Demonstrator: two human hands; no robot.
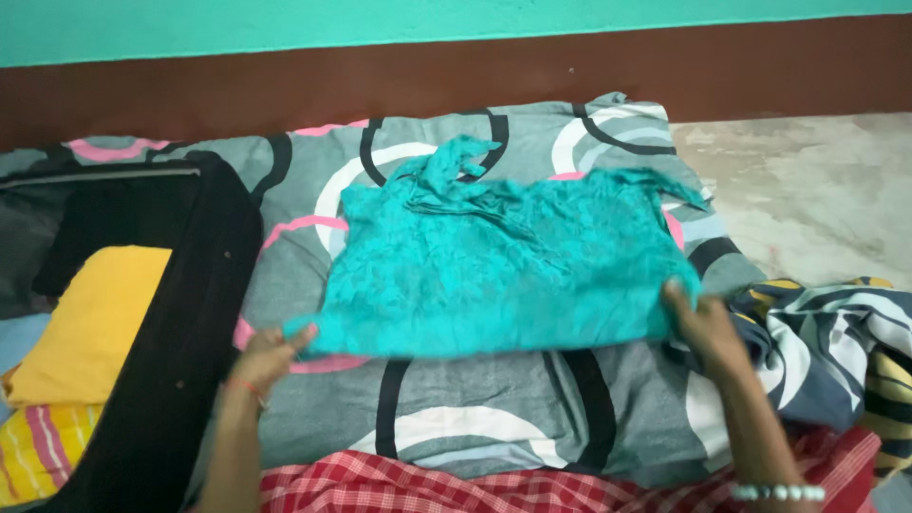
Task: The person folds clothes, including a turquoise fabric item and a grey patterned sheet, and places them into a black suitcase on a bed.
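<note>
A teal garment (494, 261) lies spread and partly folded on a grey bedsheet (475, 418) patterned with black, white and pink rings. My left hand (269, 356) pinches the garment's near left corner. My right hand (701, 323) grips its near right corner. Both hands hold the near edge slightly lifted off the sheet. The garment's far end is crumpled, with sleeves or ties bunched near the top.
An open black suitcase (180, 342) lies at the left with folded yellow cloth (95, 323) inside. A striped dark blue, white and yellow cloth (836, 351) is heaped at the right. Red checked fabric (399, 484) covers my lap. Bare floor (807, 190) and a brown-and-teal wall lie beyond.
</note>
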